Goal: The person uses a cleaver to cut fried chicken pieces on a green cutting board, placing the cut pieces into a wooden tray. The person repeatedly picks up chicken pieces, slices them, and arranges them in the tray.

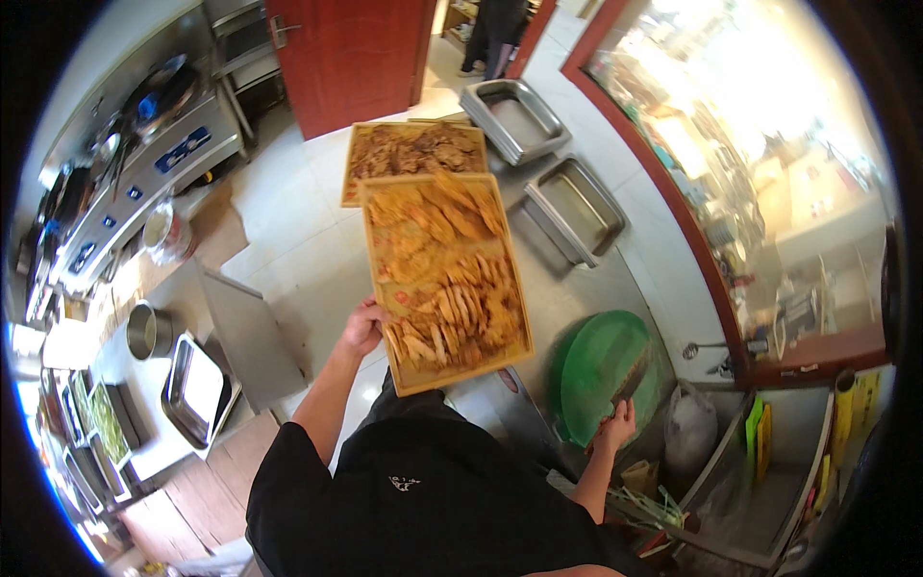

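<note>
My left hand (363,328) grips the left edge of a shallow yellowish tray (461,375), held out in front of my body. Fried, browned meat pieces (433,209) cover its far half, and sliced pieces (458,306) lie fanned in the near half. Beyond it, partly overlapped in view, is a second tray (348,162) heaped with darker brown cooked meat slices (418,148). To the right, my right hand (618,427) is closed around the handle of a broad-bladed knife (633,376). Its blade lies over a large green plastic basin (580,360); contact cannot be told.
Two steel pans (497,137) (559,223) stand on the steel counter (613,285) along the right wall. A plastic bag (690,429) and green stalks (649,508) are near my right arm. At left are a steel table (252,332) and wok range (180,155). A person (497,36) stands beyond the red door (353,65).
</note>
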`<state>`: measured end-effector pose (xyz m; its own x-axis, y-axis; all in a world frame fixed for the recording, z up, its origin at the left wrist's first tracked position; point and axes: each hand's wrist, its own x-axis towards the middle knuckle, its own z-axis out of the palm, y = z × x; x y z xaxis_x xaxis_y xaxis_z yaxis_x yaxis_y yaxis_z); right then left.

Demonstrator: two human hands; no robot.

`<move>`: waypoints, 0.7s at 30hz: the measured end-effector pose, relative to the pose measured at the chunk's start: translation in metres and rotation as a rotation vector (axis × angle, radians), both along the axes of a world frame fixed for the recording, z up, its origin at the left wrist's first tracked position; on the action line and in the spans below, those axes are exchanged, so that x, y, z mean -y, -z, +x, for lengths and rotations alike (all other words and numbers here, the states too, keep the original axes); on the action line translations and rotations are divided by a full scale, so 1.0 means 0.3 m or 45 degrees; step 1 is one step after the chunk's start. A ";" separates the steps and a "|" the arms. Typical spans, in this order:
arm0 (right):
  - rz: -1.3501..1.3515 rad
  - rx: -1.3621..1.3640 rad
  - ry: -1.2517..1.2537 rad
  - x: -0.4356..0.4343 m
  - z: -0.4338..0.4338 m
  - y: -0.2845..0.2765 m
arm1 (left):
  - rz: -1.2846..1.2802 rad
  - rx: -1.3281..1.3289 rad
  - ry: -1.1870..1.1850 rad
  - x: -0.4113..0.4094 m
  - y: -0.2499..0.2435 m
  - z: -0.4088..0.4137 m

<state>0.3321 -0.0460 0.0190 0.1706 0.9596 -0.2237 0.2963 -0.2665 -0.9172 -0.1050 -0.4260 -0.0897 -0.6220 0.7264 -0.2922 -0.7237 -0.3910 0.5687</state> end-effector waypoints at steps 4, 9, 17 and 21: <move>-0.008 -0.022 0.045 0.010 -0.010 0.011 | 0.065 -0.033 -0.081 -0.172 -0.093 -0.183; -0.025 -0.005 0.152 0.019 -0.060 0.009 | 0.146 -0.016 -0.128 -0.508 0.001 -0.530; -0.018 0.114 0.432 0.119 -0.114 0.015 | 0.150 0.136 -0.179 -1.096 0.070 -1.008; -0.053 0.116 0.636 0.207 -0.211 -0.065 | 0.064 0.215 -0.279 -1.306 -0.015 -1.064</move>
<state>0.2688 -0.1082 0.0384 0.6271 0.7465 -0.2227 0.2017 -0.4317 -0.8792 -0.4242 -0.0342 -0.0851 -0.7116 0.5960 -0.3722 -0.7015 -0.5733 0.4233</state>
